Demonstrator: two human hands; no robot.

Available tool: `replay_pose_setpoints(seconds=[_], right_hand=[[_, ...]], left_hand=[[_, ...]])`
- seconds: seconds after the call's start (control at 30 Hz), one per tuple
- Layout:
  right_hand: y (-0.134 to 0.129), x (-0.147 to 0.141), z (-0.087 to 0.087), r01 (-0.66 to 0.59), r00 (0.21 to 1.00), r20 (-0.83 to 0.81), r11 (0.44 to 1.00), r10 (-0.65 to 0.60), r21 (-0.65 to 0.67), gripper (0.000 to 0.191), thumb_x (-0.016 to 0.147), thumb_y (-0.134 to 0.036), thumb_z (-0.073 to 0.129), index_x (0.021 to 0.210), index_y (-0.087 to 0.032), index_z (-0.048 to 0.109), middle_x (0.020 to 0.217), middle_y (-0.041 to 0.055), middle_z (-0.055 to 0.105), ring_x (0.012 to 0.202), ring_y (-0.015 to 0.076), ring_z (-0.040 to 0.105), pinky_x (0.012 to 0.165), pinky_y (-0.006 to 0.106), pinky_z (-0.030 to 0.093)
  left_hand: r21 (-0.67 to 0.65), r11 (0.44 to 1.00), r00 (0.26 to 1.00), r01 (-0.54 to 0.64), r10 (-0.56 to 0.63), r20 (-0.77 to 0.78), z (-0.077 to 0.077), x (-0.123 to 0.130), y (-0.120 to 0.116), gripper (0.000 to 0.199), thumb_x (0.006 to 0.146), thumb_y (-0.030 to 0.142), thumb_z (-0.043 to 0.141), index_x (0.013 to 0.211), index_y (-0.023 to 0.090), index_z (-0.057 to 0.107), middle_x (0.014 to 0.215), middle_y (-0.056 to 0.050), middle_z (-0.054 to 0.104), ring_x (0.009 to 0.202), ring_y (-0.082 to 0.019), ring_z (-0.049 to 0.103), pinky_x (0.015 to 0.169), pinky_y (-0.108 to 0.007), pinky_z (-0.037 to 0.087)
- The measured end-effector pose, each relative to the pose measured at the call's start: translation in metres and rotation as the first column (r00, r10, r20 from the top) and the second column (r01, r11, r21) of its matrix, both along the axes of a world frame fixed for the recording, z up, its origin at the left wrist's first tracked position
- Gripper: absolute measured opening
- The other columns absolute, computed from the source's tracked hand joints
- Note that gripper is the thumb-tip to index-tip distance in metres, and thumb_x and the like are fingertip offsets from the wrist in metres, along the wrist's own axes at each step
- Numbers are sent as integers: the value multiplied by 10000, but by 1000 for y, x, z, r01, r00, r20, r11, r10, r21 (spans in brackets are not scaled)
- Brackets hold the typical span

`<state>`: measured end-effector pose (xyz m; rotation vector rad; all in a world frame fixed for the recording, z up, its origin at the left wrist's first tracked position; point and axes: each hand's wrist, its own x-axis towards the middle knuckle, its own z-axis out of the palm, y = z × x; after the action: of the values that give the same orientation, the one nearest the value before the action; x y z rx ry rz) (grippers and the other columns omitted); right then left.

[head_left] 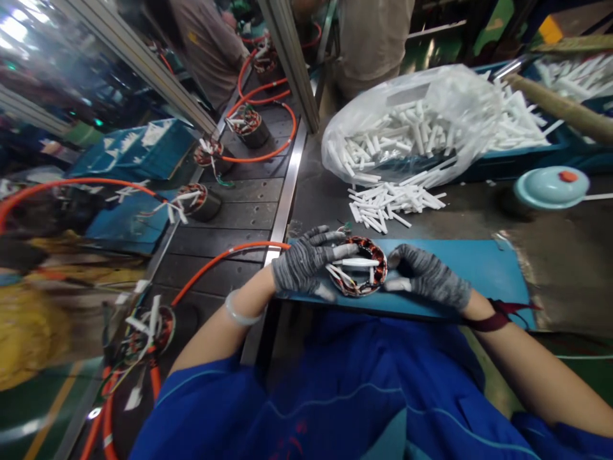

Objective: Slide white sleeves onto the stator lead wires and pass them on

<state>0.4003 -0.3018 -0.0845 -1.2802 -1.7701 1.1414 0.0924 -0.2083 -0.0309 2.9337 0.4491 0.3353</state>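
A round motor stator (380,276) with copper windings lies on the blue mat (479,271), with white sleeves and wires across its opening. My left hand (309,260), in a grey striped glove with pale fingertips, is at its left side. The fingers are spread, and the index finger reaches over the upper rim beside the white sleeves. On the right, my right hand (424,276), gloved too, has its thumb and fingers apart around the stator's right edge, holding nothing.
Loose white sleeves (395,203) lie behind the mat, near a plastic bag (335,144) of more. A lidded cup (550,187) stands right. Stators with orange hoses (205,271) line the conveyor (244,223) left. Two people stand beyond, past a metal post (292,64).
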Motion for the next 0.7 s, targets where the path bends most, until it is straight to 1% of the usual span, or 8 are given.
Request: replay_pose_setpoints(seconds=[0.1,0.17,0.27,0.37,0.47,0.53,0.63,0.7], right_hand=[[3,1,-6,8,994,111,994,-20,111,492,836,-700,668,1012,-241,700,977,81,734,947,277,696,881,449,572],[10,5,-8,51,957,266,974,-111,222,417,923,-601,606,1081,-233,722,1116,114,730,1070,301,673,967,483,538],[25,15,-13,110,815,500,925,-294,364,383,979,-467,545,1174,-198,736,1333,165,668,1188,354,618,1024,569,488],[37,28,-22,60,709,634,922,-309,383,386,976,-397,554,1244,-173,721,1391,191,638,1185,371,615,1010,601,480],[34,42,-26,73,698,644,926,-312,370,362,990,-404,547,1238,-205,720,1260,144,714,1120,322,647,1006,546,485],[22,47,-18,153,730,581,915,-360,374,339,965,-474,595,1158,-235,739,1127,98,751,1036,297,668,953,498,507],[-3,39,5,368,783,373,854,-498,368,318,890,-535,692,1010,-244,735,928,64,748,842,262,679,799,418,537],[-17,28,20,462,818,202,825,-538,325,293,886,-514,704,1030,-259,723,908,48,747,790,239,684,749,382,548]], left_hand=[[124,986,993,-112,115,-18,-31,-5,-12,871,876,772,541,1532,203,463,1412,-138,642,1351,-300,557,1295,-541,53],[154,964,976,-216,211,46,-47,6,-28,935,856,792,548,1551,179,429,1350,-146,682,1262,-303,620,1289,-588,-27],[146,906,915,-397,377,145,-54,37,-56,974,851,753,598,1553,105,407,1370,-197,657,1276,-344,605,1289,-606,107],[119,850,857,-513,499,125,-36,54,-72,864,882,666,622,1494,71,487,1389,-231,631,1336,-381,554,1236,-608,295],[53,891,891,-452,448,67,-11,38,-69,691,901,581,643,1453,173,563,1384,-179,645,1333,-370,564,1180,-603,394],[-53,932,931,-359,362,53,-4,14,-58,582,928,518,639,1432,232,587,1458,-140,600,1360,-324,560,1144,-525,467],[-291,934,972,-205,229,49,-12,-15,-41,451,1020,400,529,1420,200,588,1533,-135,536,1389,-231,552,1132,-391,501],[-384,910,984,-155,178,26,-22,-19,-36,445,1047,345,479,1458,189,550,1547,-123,524,1399,-193,541,1156,-340,475]])
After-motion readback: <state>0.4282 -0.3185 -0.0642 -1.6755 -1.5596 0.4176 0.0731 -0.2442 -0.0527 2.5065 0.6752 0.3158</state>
